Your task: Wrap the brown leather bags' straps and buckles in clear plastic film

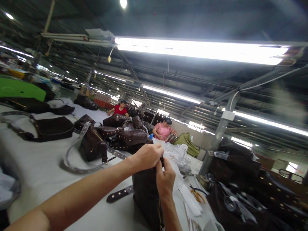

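A dark brown leather bag [145, 192] stands on the pale tabletop in front of me, a zipper running down its right side. My left hand [148, 156] reaches across from the left, fingers pinched at the bag's top corner. Just below and to the right, my right hand [166, 176] is closed on the same corner, thumb raised. Between the fingertips shows a small dark piece of the bag; its exact shape is hidden. From the bag's left side a studded strap end [119, 194] lies flat on the table.
Several dark studded bags [132, 136] are heaped beyond my hands, with a wrapped strap [69, 160] looping leftward. Orange-handled scissors [197, 195] and clear plastic [176, 155] lie rightward. More bags [240, 170] are piled at right. Two people [119, 109] sit farther back.
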Tool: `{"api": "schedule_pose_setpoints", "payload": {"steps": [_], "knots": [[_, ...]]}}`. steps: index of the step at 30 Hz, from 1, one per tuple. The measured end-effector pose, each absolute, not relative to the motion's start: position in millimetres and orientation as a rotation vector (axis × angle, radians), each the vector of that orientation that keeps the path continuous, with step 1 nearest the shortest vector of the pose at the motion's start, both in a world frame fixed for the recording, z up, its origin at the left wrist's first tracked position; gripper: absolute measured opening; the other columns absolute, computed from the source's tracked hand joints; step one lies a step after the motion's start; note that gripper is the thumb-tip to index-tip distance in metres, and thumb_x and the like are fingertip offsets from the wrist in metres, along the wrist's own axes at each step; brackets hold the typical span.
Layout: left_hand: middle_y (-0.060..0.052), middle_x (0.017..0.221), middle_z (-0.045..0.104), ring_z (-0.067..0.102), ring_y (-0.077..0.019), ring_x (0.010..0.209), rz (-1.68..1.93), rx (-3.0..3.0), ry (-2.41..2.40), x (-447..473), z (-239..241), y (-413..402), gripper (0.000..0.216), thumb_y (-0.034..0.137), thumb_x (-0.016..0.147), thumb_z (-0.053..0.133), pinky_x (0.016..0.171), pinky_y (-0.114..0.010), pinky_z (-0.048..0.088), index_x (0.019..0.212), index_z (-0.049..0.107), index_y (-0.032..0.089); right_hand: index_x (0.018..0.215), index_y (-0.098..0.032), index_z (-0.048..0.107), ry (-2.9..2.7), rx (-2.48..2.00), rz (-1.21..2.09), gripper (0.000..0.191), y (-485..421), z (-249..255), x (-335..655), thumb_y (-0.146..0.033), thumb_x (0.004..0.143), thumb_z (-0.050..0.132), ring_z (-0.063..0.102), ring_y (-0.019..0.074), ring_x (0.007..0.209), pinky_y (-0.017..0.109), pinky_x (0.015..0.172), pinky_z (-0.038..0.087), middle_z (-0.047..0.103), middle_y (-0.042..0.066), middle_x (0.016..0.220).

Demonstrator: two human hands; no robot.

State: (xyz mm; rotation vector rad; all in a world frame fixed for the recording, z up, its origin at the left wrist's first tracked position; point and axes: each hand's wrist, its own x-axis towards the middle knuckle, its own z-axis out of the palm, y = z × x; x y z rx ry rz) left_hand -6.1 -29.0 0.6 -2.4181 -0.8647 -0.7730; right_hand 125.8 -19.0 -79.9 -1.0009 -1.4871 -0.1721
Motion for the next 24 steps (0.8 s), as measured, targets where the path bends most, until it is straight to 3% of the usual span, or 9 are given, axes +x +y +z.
{"api": "schedule_pose_setpoints", "payload": {"steps": [5,9,16,21,24], "knots": [[-0.009,0.085,0.061,0.061,-0.0228,0.074,-0.639,-2.315,-0.815,0.2,2.7,-30.8,0.012,0.01,0.087,0.047,0.056,-0.031,0.047,0.084,0.058,0.013,0.077,-0.021,0.059,-1.517,-1.007,-0.339,0.023,-15.4,-82.3,124.9,-0.031,0.088,0.041,0.054,0.0207,0.068,0.041,0.087,0.042,0.063,0.003,0.068],[-0.008,0.082,0.061,0.06,-0.0224,0.073,-0.712,-2.26,-0.649,-3.6,-0.9,-25.0,0.014,0.011,0.089,0.045,0.055,-0.031,0.045,0.082,0.056,0.014,0.079,-0.022,0.058,-1.536,-0.992,-0.413,0.02,-14.5,-83.5,123.3,-0.027,0.088,0.041,0.052,0.0186,0.061,0.053,0.104,0.03,0.064,0.001,0.067],[-0.007,0.08,0.059,0.057,-0.0188,0.073,-0.804,-2.286,-0.526,-12.8,-24.5,-15.5,0.017,0.012,0.09,0.041,0.064,-0.029,0.046,0.082,0.055,0.015,0.083,-0.02,0.063,-1.475,-0.878,-0.466,0.022,-10.3,-90.4,120.4,-0.023,0.09,0.042,0.062,0.0192,0.069,0.051,0.105,0.033,0.071,0.005,0.077],[-0.004,0.077,0.059,0.055,-0.0149,0.07,-1.211,-2.557,-0.731,-29.3,-34.9,-17.3,0.021,0.023,0.09,0.042,0.065,-0.025,0.044,0.076,0.057,0.016,0.093,-0.015,0.066,-1.582,-0.808,-0.626,0.021,-13.0,-86.9,119.6,-0.023,0.093,0.047,0.066,0.017,0.073,0.052,0.109,0.03,0.073,0.006,0.082],[-0.002,0.067,0.058,0.054,-0.0134,0.062,-1.613,-2.929,-1.168,-49.2,-33.7,-9.3,0.035,0.043,0.088,0.048,0.058,-0.023,0.043,0.068,0.057,0.015,0.096,-0.015,0.065,-1.695,-0.742,-0.706,0.018,-17.6,-82.8,117.8,-0.019,0.093,0.049,0.068,0.0152,0.073,0.052,0.109,0.03,0.074,0.006,0.083]]}}
